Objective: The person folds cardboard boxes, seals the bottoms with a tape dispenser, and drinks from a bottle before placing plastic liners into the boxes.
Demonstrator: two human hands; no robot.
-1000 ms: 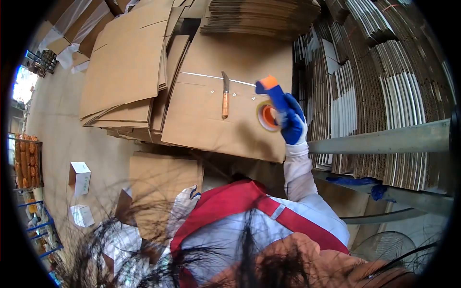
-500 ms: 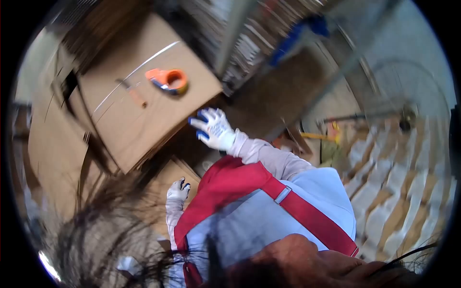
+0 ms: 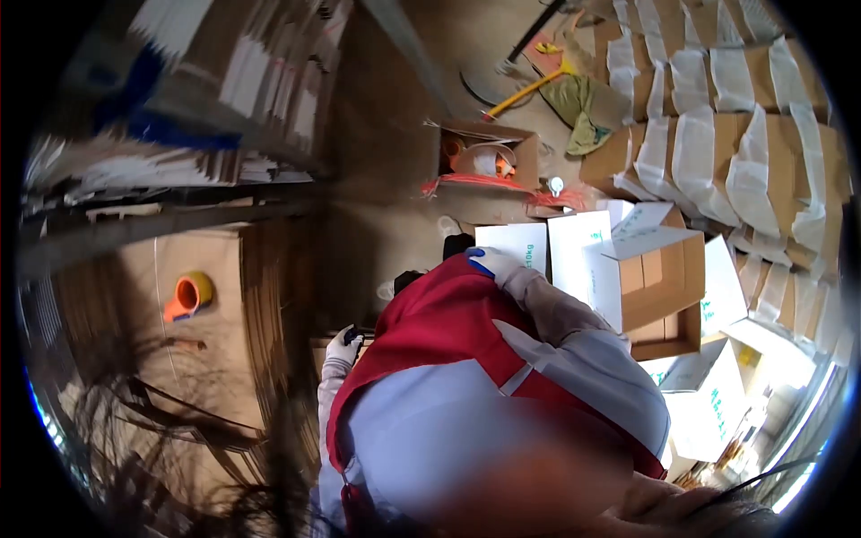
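Observation:
In the head view, my right hand [image 3: 498, 266], in a white glove with blue fingertips, is at the front of my red apron [image 3: 439, 314]. Its fingers are stretched out and overlap the near corner of a white carton [image 3: 511, 240] with green print. Lower on the left is my left hand [image 3: 343, 344], gloved the same way, its fingers loosely bent and apart. It hangs beside the apron, close to the edge of a piece of brown cardboard, and nothing shows in it.
An orange tape dispenser [image 3: 189, 297] and an orange-handled cutter [image 3: 186, 344] lie on stacked cardboard [image 3: 211, 377] at left. More white cartons [image 3: 583, 269] stand at right, below taped brown bundles [image 3: 700, 152]. An open box [image 3: 529, 148] sits on the floor ahead, near a yellow-handled tool [image 3: 529, 92].
My view and body have turned right, so the cardboard stack and tape dispenser shift left and white cartons appear. My right hand has moved from the stack's edge to the white carton.

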